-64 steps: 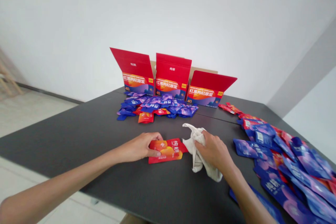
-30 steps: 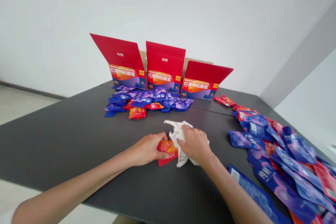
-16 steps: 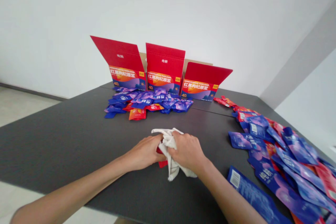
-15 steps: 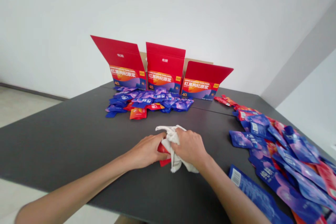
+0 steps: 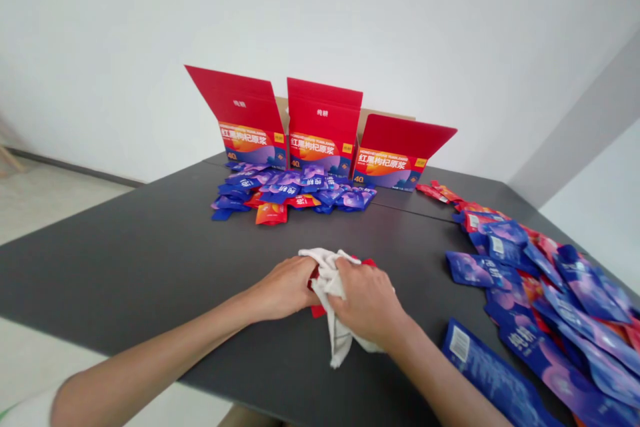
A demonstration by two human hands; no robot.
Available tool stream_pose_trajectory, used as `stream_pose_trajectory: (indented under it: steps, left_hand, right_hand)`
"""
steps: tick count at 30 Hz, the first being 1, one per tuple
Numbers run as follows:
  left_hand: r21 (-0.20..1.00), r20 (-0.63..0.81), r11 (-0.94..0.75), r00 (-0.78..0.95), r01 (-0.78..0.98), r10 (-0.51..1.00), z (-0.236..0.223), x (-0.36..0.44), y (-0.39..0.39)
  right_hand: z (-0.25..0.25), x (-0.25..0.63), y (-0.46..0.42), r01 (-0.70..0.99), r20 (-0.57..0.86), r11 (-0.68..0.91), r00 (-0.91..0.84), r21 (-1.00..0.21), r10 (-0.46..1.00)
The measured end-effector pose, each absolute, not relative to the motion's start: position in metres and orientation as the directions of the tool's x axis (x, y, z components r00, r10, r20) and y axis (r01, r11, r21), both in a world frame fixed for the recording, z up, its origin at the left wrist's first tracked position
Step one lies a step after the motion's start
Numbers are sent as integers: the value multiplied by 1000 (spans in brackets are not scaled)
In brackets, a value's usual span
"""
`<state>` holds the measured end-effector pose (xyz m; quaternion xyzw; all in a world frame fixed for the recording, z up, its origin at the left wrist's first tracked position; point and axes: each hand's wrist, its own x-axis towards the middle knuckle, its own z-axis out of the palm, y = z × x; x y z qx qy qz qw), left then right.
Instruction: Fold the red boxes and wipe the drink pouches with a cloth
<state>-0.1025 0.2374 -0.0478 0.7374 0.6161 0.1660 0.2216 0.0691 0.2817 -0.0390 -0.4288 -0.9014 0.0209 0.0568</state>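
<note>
My right hand (image 5: 369, 299) is closed on a white cloth (image 5: 330, 275), pressing it over a red pouch (image 5: 318, 311). My left hand (image 5: 286, 288) grips the same pouch from the left, its fingertips partly hidden behind the cloth. Most of the pouch is covered; red bits show at the lower left and past the top of my right hand. The cloth's loose end hangs down toward me onto the dark table (image 5: 210, 320).
Three red boxes (image 5: 320, 147) with raised lids stand at the back. A heap of blue and red pouches (image 5: 285, 190) lies before them. At the right spreads a larger pile of pouches (image 5: 530, 340), one blue pouch (image 5: 493, 367) close to my right forearm.
My right hand and the cloth have shifted over the pouch, and red now shows beyond that hand. The cloth's end hangs lower. The view has turned slightly left.
</note>
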Motion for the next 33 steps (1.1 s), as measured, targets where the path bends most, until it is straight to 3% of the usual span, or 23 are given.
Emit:
stream_pose_trajectory:
  steps: [5,10,14,19,23,27,30,33]
  left_hand:
    - [533,-48,-116,167,838,985,-47,-103,236]
    - [539,-28,-149,194,829,981,-48,-104,237]
    - [512,-48,-110,157,852,986,-49,-102,237]
    - [487,-13,-132,159,864,987,-51,-102,235]
    - [539,79,-139,114,831,990,-44,-104,235]
    - [721,267,-245,67,648,961,-29,-110,235]
    - [864,304,-270,-14,426,953,-24,-114,237]
    - [941,295,-266,-118,209,948,-24,-115,238]
  right_hand:
    - [-37,76,285,882,57,471,-470,-13,881]
    - [-34,77,280,729,35,681,-681,-68,732]
    - [-35,76,278,827,50,561,-559,-33,828]
    - [-36,73,274,726,82,687,-682,-42,726]
    - [-33,86,292,873,100,487,-484,-6,869]
    - [-22,111,314,921,137,352,-332,-167,933]
    - [-12,119,316,859,208,392,-339,-329,918]
    - [-8,117,309,798,253,451,-377,-399,891]
